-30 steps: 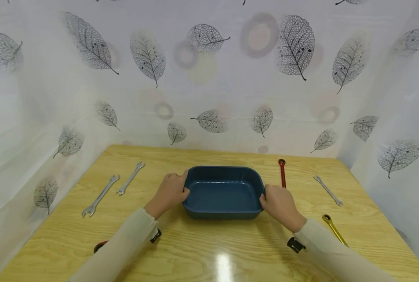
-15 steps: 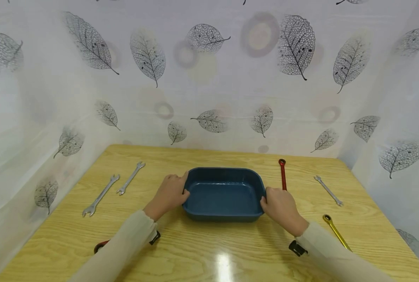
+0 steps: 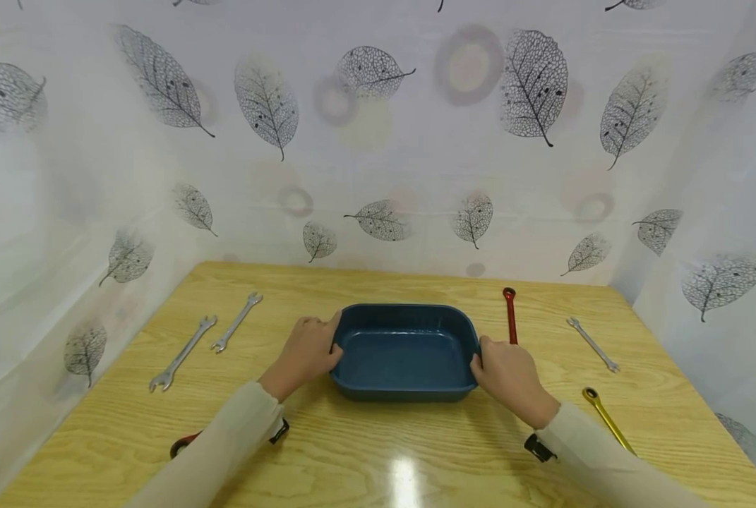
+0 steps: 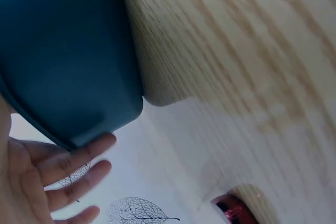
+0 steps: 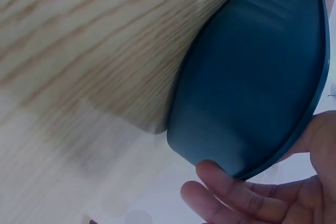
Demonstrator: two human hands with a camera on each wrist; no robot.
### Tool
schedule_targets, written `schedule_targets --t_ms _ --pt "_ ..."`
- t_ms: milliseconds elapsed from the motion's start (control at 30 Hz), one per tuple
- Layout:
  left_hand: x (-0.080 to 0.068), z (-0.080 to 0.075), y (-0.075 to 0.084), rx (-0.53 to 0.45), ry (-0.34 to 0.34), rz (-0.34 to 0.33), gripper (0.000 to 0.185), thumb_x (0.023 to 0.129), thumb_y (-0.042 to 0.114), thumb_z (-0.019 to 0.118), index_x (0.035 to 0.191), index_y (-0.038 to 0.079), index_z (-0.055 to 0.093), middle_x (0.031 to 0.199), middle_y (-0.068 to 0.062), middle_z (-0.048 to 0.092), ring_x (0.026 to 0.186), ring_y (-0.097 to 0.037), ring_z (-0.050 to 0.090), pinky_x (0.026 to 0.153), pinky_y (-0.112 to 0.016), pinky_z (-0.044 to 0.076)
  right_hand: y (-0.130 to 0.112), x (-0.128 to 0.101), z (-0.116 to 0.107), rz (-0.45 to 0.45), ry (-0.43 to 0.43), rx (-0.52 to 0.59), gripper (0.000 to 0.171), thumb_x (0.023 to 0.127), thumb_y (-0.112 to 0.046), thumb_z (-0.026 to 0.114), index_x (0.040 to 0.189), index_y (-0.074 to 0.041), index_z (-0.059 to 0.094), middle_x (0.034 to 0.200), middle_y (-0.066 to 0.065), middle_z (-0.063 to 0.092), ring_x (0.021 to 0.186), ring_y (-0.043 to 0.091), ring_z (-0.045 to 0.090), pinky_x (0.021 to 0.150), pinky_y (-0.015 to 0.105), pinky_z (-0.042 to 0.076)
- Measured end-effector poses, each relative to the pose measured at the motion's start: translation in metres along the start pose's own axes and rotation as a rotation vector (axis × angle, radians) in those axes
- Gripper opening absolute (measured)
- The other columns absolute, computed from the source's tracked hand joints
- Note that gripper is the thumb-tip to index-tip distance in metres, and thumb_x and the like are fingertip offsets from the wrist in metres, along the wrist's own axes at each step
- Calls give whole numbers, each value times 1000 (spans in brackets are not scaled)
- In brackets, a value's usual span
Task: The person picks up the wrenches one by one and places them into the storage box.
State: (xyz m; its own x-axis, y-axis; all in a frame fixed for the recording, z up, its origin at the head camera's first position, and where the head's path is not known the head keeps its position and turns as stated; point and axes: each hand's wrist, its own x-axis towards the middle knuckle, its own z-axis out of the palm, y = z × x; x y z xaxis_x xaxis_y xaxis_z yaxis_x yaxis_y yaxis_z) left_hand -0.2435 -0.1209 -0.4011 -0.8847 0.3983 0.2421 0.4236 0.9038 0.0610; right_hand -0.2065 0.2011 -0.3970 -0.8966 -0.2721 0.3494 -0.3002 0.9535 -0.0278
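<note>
A dark blue rectangular dish (image 3: 403, 360) with rounded corners stands on the wooden table, in the middle of the head view. My left hand (image 3: 308, 349) grips its left end, thumb over the rim, and my right hand (image 3: 507, 374) grips the right end the same way. From the left wrist view, the fingers (image 4: 73, 163) of the left hand reach under the rim against the outer wall. Likewise in the right wrist view, the right hand's fingers (image 5: 236, 195) lie along the outside below the rim, the lower ones spread away from the wall.
Two silver open-ended wrenches (image 3: 183, 354) lie at the left, and a smaller silver wrench (image 3: 592, 344) at the right. A red wrench (image 3: 510, 315) lies behind my right hand, a yellow one (image 3: 608, 420) beside that forearm. Another red-handled tool (image 3: 183, 443) is partly hidden by my left sleeve.
The dish has slid slightly toward me, both hands still gripping its ends and moving with it. The wrenches around it lie where they were.
</note>
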Motion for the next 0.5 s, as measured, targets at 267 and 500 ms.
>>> schedule_targets --t_ms 267,500 --pt "4 4 -3 134 165 -10 42 80 23 63 116 2 62 98 -15 67 92 -33 62 87 -47 47 2 -1 -1 -58 42 -65 26 81 -14 66 62 -9 48 45 -3 34 37 9 31 38 21 20" --pt "17 4 -10 197 148 15 33 82 26 62 105 3 63 97 -15 66 92 -32 61 86 -46 48 3 -2 -1 -87 58 -88 24 80 -15 67 64 -9 51 44 -3 34 36 8 30 38 21 20"
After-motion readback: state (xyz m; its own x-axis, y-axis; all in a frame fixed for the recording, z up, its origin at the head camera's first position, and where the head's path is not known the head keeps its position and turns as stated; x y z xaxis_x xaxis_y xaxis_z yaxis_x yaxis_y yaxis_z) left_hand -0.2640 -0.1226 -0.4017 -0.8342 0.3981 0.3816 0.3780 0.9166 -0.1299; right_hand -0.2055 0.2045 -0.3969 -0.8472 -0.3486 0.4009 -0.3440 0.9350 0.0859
